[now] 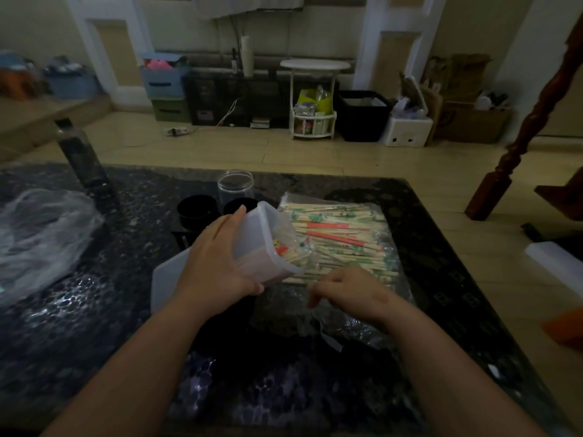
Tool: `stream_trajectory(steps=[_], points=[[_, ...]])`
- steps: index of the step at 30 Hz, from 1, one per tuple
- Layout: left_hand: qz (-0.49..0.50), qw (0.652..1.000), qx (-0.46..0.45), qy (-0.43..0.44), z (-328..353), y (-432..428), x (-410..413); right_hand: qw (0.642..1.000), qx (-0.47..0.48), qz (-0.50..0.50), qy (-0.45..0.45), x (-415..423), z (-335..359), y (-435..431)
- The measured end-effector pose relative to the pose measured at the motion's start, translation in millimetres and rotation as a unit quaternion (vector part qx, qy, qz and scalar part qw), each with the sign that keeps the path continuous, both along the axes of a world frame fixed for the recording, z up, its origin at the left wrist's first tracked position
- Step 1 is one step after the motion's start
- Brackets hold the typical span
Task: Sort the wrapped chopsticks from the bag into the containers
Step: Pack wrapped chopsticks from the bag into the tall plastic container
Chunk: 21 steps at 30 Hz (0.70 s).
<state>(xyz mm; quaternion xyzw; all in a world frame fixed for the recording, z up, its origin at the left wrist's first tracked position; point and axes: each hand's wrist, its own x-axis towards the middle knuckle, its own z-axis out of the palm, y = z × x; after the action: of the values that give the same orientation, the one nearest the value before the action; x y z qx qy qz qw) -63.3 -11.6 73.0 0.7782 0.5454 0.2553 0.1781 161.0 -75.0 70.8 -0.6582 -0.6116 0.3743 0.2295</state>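
Here, a dark mottled stone table (94,310) fills the near view, with pale floor tiles (315,152) beyond it and storage boxes (162,80) along the far wall. The left hand (217,263) grips a translucent plastic container (262,244) tipped on its side. Its long axis runs ten to four o'clock, and its mouth faces four. At three o'clock from that mouth, the clear bag (347,320) lies flat under a pile of wrapped chopsticks (340,238), which run roughly nine to three. The right hand (347,288) hovers at the pile's near edge with its fingers curled. It is blurred, so I cannot tell whether it holds anything.
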Motion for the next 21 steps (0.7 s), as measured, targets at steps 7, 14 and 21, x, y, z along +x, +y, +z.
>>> stream_trajectory(steps=[7,14,21], points=[[0.000,1.000,-0.001,-0.003,1,-2,0,0.984,-0.067,0.099,-0.130,-4,-16,3],[-0.002,1.000,0.001,-0.004,1,-2,0,0.956,-0.110,0.099,-0.254,-3,-19,2],[0.001,1.000,0.001,-0.005,0,-1,-1,0.929,-0.161,0.076,-0.324,6,-36,7]])
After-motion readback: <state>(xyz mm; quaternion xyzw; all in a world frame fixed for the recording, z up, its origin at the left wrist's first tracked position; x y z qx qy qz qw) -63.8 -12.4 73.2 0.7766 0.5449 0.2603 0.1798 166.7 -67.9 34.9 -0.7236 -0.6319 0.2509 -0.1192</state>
